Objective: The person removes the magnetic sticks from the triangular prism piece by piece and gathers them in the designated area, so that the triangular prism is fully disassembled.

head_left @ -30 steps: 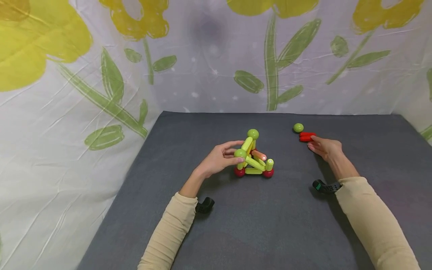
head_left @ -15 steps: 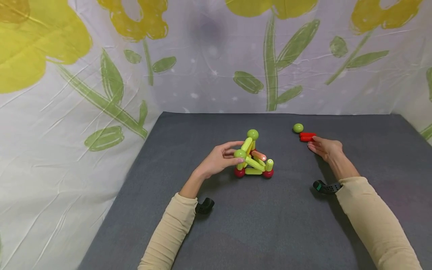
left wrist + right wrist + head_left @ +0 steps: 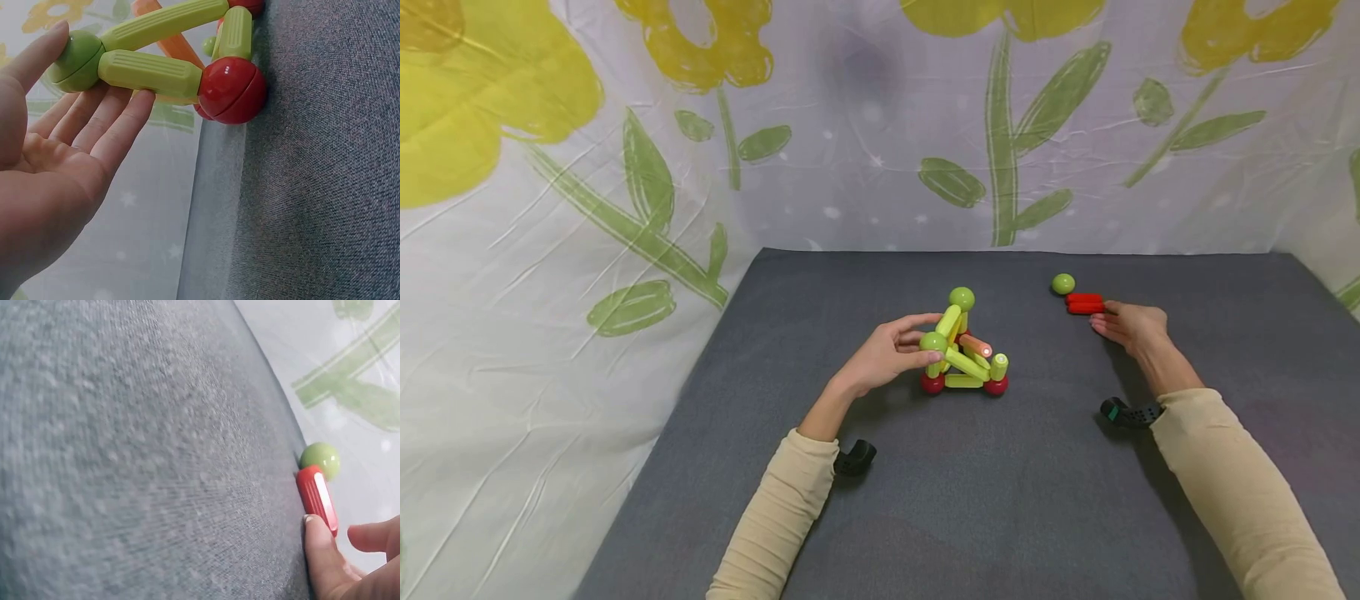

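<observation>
My left hand (image 3: 889, 354) holds a ball-and-stick toy structure (image 3: 967, 362) by a green ball (image 3: 76, 61) at its left corner, thumb on one side and fingers reaching beneath. Yellow-green rods join red balls (image 3: 232, 90) at the base, another green ball tops the back, and an orange rod (image 3: 976, 345) pokes out from the middle. Over at the right, my right hand (image 3: 1131, 327) is at the near end of two red rods (image 3: 1085, 308) lying side by side. In the right wrist view, its thumb and finger stand apart around the end of a red rod (image 3: 317, 499).
A loose green ball (image 3: 1063, 284) lies just beyond the red rods, near the back edge of the dark grey table (image 3: 925, 500). White cloth with printed flowers (image 3: 865, 167) hangs behind and at the sides. Each wrist wears a black band (image 3: 1131, 414).
My right hand has shifted slightly right, uncovering more of the red rods' ends. The left hand and the structure have stayed in place.
</observation>
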`<state>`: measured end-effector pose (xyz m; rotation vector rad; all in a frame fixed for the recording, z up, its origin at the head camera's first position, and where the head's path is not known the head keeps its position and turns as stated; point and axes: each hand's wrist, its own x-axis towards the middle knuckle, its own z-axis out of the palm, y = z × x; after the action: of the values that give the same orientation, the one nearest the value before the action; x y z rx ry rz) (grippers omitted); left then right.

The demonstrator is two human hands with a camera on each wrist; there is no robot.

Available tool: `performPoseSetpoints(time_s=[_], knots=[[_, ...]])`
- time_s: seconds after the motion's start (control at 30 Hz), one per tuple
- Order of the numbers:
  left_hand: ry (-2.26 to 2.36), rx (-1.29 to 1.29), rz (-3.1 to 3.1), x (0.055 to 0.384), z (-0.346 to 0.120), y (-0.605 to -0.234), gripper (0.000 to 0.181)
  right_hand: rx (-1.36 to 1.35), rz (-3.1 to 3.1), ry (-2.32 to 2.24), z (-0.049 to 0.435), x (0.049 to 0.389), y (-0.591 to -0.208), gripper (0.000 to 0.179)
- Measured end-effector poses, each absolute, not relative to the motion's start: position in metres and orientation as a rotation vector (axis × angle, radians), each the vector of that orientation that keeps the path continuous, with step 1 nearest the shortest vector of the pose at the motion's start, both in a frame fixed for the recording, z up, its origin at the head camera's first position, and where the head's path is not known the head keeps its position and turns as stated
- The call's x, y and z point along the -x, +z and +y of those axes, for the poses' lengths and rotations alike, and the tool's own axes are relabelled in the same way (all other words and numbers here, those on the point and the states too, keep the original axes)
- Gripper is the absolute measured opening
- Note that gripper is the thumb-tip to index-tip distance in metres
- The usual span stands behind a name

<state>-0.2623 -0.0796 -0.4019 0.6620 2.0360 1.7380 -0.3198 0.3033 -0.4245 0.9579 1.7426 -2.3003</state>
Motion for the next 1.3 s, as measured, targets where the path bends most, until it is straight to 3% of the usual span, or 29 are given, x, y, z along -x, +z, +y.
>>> performPoseSetpoints(time_s=[0.5,0.83,0.93,1.03,1.13,1.3], knots=[[1.726,-0.65,2.052,0.261,-0.079,-0.4,0.059,-0.83,1.856,-2.297,0.305,0.31,-0.42,0.06],[1.735,-0.651,2.048,0.262,-0.079,-0.402,0.059,-0.303,1.806,-2.142,0.3,0.296,-0.405,0.071],[1.734,-0.649,2.051,0.262,-0.08,-0.402,0.059,-0.211,1.771,-2.127,0.295,0.294,-0.404,0.065],[1.731,-0.645,2.055,0.262,-0.08,-0.402,0.059,-0.163,1.719,-2.132,0.29,0.291,-0.405,0.045],[1.733,-0.644,2.052,0.262,-0.08,-0.402,0.059,-0.104,1.715,-2.102,0.283,0.289,-0.406,0.041],[1.732,-0.652,2.054,0.262,-0.08,-0.402,0.059,0.034,1.803,-1.988,0.269,0.284,-0.409,0.062]])
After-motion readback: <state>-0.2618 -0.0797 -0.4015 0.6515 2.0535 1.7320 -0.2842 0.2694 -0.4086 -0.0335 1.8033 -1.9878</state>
